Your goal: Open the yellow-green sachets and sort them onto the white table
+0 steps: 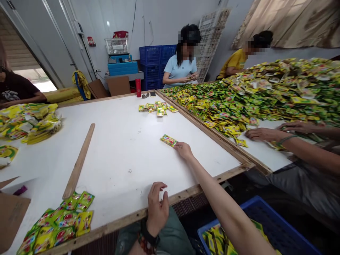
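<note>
Yellow-green sachet (168,140) on white table (119,148).
Touched with flat, open right hand (183,149); rested left hand (157,205), loosely curled, empty, at edge.

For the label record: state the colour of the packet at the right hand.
The packet at the right hand: yellow-green with red. Head view.

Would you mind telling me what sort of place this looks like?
Probably a small packing workshop: a huge heap of yellow-green sachets on a white worktable, stacked blue crates, and several people handling sachets.
</note>
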### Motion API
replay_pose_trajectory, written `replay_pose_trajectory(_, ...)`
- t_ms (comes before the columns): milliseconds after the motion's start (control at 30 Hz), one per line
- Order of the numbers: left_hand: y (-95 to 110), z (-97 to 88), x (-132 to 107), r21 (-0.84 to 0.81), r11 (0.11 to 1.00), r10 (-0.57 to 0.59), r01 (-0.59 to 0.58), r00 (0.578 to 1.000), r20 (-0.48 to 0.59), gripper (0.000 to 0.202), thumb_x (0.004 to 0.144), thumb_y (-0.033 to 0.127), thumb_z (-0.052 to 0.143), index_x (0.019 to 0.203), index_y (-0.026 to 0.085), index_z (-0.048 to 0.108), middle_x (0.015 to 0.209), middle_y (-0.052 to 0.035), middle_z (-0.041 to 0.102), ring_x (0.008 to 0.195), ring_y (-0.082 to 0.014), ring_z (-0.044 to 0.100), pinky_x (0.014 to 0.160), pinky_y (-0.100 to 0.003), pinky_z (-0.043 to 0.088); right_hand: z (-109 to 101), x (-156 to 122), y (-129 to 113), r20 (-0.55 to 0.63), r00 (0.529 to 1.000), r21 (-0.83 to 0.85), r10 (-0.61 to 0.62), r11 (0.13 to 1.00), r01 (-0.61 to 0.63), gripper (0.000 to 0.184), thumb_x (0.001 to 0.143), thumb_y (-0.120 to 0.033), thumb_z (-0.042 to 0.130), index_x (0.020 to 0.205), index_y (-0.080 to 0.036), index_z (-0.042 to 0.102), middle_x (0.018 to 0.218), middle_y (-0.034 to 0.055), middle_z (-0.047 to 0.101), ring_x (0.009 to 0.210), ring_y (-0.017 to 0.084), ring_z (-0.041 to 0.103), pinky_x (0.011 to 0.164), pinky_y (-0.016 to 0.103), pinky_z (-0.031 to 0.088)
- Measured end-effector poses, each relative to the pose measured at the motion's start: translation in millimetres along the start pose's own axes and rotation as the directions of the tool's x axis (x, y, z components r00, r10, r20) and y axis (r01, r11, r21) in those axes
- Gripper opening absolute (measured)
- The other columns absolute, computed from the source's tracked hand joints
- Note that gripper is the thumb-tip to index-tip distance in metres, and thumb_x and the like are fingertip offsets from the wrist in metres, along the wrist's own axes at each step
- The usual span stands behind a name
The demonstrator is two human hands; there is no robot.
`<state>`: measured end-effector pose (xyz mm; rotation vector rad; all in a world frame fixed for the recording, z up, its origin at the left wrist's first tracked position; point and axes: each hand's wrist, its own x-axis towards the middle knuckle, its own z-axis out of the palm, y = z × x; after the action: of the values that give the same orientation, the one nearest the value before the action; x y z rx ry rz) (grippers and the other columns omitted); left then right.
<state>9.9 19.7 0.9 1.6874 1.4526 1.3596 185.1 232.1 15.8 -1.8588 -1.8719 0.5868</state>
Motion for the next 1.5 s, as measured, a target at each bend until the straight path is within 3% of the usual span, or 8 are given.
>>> replay_pose_trajectory(200, 13.5, -13.7, 9.6, 0.289, 0.955, 0.045, -0.061, 0.997, 0.062, 0.064, 0.088, 0.029, 0.057, 0.143, 0.019, 0.027, 0.146, -0.0169, 0.037, 0.141, -0.0344, 0.025, 0.112, -0.059, 0.027, -22.5, -123.6, -20.5, 0.102, 0.922, 0.150, -0.373, 0.922, 0.356, 0.024, 0.091, -0.020, 0.046, 0.100, -0.023, 0.068, 0.135, 0.0083, 0.058, 0.120, 0.022, 0.056, 0.100, 0.038, 0.044)
replay_pose_trajectory(333, 22.5, -21.5, 17.7, 0.222, 0.974, -0.024, -0.048, 0.951, 0.309, 0.058, 0.087, 0.037, 0.059, 0.136, 0.019, 0.034, 0.123, -0.0141, 0.057, 0.116, -0.0301, 0.054, 0.100, -0.054, 0.043, -41.0, -185.9, -40.3, 0.020, 0.809, 0.310, -0.588, 0.773, 0.554, 0.026, 0.090, -0.019, 0.046, 0.101, -0.026, 0.069, 0.133, 0.0078, 0.061, 0.120, 0.023, 0.057, 0.098, 0.041, 0.047)
replay_pose_trajectory(500, 19.0, -11.8, 0.4, 0.207, 0.978, -0.018, -0.019, 0.985, 0.173, 0.067, 0.088, 0.038, 0.057, 0.139, 0.015, 0.021, 0.128, -0.0185, 0.052, 0.112, -0.0284, 0.058, 0.090, -0.045, 0.052, -22.5, -207.5, -52.7, -0.158, 0.959, 0.583, -0.237, 0.761, 0.284, 0.024, 0.090, -0.026, 0.054, 0.105, -0.026, 0.073, 0.142, 0.0085, 0.053, 0.125, 0.025, 0.053, 0.101, 0.041, 0.046)
replay_pose_trajectory(733, -5.7, -1.9, -21.4, 0.218, 0.955, 0.186, -0.203, 0.978, 0.097, 0.060, 0.075, 0.026, 0.064, 0.127, 0.023, 0.034, 0.115, -0.0088, 0.059, 0.100, -0.0239, 0.064, 0.078, -0.036, 0.056, 25.6, -220.9, -65.1, 0.080, 0.970, 0.928, 0.230, 0.338, -0.157, 0.071, 0.077, -0.027, 0.065, 0.144, -0.031, 0.040, 0.139, 0.0077, 0.056, 0.110, 0.025, 0.065, 0.088, 0.039, 0.056)
replay_pose_trajectory(933, -12.5, -0.8, -22.4, 0.203, 0.956, 0.213, -0.214, 0.977, 0.027, 0.071, 0.073, 0.023, 0.062, 0.131, 0.019, 0.023, 0.120, -0.0143, 0.054, 0.106, -0.0255, 0.062, 0.081, -0.039, 0.055, 15.9, -227.7, -69.8, -0.039, 0.980, 0.758, -0.198, 0.633, 0.158, 0.034, 0.080, -0.031, 0.067, 0.114, -0.028, 0.071, 0.129, 0.0042, 0.064, 0.122, 0.027, 0.058, 0.104, 0.043, 0.046)
replay_pose_trajectory(1067, -8.8, -0.3, -19.7, 0.248, 0.964, 0.053, -0.099, 0.981, 0.185, 0.064, 0.073, 0.027, 0.063, 0.129, 0.017, 0.031, 0.106, -0.0109, 0.061, 0.085, -0.0248, 0.067, 0.069, -0.037, 0.055, 13.7, -224.8, -70.8, -0.135, 0.984, 0.653, -0.115, 0.737, 0.176, 0.030, 0.083, -0.030, 0.063, 0.112, -0.025, 0.072, 0.109, 0.0048, 0.074, 0.100, 0.027, 0.070, 0.090, 0.041, 0.056)
replay_pose_trajectory(1233, -3.2, 0.5, -16.9, 0.287, 0.956, 0.014, -0.065, 0.984, 0.177, 0.065, 0.072, 0.032, 0.063, 0.127, 0.019, 0.032, 0.106, -0.0104, 0.062, 0.085, -0.0265, 0.067, 0.070, -0.038, 0.054, 14.0, -215.5, -67.9, 0.006, 1.000, 0.752, 0.005, 0.659, -0.007, 0.029, 0.083, -0.036, 0.063, 0.107, -0.023, 0.073, 0.105, 0.0024, 0.075, 0.091, 0.027, 0.072, 0.083, 0.044, 0.058)
replay_pose_trajectory(1500, -15.7, 6.8, -22.9, 0.294, 0.956, -0.025, -0.009, 0.993, 0.114, 0.057, 0.076, 0.029, 0.059, 0.127, 0.019, 0.036, 0.102, -0.0131, 0.064, 0.079, -0.0295, 0.066, 0.065, -0.041, 0.054, 1.3, -217.1, -70.2, 0.040, 0.961, 0.579, -0.272, 0.790, 0.200, 0.039, 0.087, -0.032, 0.060, 0.126, -0.027, 0.062, 0.122, 0.0062, 0.068, 0.108, 0.029, 0.067, 0.093, 0.046, 0.054)
